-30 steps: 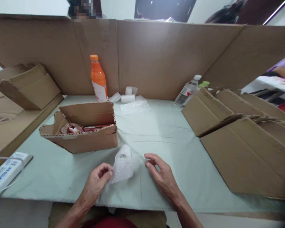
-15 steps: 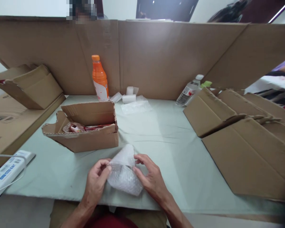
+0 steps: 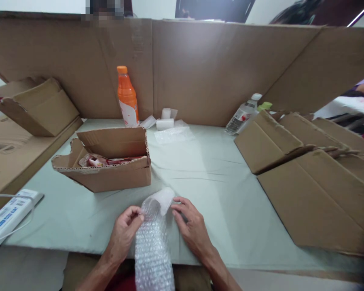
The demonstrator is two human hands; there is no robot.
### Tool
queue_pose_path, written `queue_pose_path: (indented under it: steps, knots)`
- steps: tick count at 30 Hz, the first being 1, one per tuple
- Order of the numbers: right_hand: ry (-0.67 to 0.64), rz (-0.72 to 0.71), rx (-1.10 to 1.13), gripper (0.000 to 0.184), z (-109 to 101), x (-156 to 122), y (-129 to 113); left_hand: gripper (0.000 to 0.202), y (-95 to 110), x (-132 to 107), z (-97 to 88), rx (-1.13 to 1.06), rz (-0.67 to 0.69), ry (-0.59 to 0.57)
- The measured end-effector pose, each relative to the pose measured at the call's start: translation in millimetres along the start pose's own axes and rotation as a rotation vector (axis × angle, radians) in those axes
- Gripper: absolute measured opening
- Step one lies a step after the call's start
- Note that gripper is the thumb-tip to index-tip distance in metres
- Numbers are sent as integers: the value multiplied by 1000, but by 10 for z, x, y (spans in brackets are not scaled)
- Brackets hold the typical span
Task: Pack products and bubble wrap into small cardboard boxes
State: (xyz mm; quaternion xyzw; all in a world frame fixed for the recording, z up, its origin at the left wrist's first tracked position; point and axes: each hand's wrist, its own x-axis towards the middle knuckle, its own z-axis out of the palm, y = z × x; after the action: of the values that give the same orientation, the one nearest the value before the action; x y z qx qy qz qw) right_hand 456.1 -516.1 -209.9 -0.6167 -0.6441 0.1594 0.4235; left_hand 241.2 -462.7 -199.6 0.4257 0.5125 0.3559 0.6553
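Observation:
A strip of clear bubble wrap [image 3: 154, 250] runs from the table down over its front edge, toward my lap. Its far end curls over into a loop. My left hand [image 3: 124, 230] is closed, pinching the left edge of the wrap between thumb and fingers. Beside the curled end, my right hand [image 3: 192, 226] has its thumb and fingers apart, the fingertips at or just touching the wrap's right edge. Beyond my left hand stands an open cardboard box [image 3: 121, 180] with red and white packaged items [image 3: 100, 160] inside.
An orange bottle [image 3: 128, 97] and white rolls [image 3: 164, 123] stand by the cardboard wall [image 3: 200, 72]. A clear bottle [image 3: 242, 115] leans near several cardboard boxes [image 3: 315, 202] at right. A power strip [image 3: 13, 216] lies at left, below another box [image 3: 48, 107].
The bundled bubble wrap has unrolled toward me into a long strip hanging over the table edge. My left hand keeps its pinch; my right hand has shifted only slightly.

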Motion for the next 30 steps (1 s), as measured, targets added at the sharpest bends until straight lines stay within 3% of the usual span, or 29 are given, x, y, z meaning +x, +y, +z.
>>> queue_pose_path:
  steps: [4, 8, 13, 17, 21, 26, 30]
  knots:
    - [-68, 5, 45, 16, -53, 9, -47, 39, 39, -3, -8, -21, -25, 2]
    - [-167, 44, 99, 16, -1, -24, -115, 30, 104, -20, 54, 47, 37, -88]
    - [-177, 158, 258, 52, 108, -60, -202, 16, 100, -61, 145, 194, 178, -254]
    - [-158, 222, 340, 60, 165, -75, -269, 15, 41, -81, 158, 189, 167, -272]
    - [-142, 224, 402, 53, 201, -68, -333, 20, 31, -96, 151, 112, 117, -269]
    - [-97, 248, 433, 17, 178, -59, -341, 26, 9, -114, 130, 14, 82, -237]
    - [22, 315, 453, 19, 121, -80, -234, 23, -31, -115, 80, -6, 91, -150]
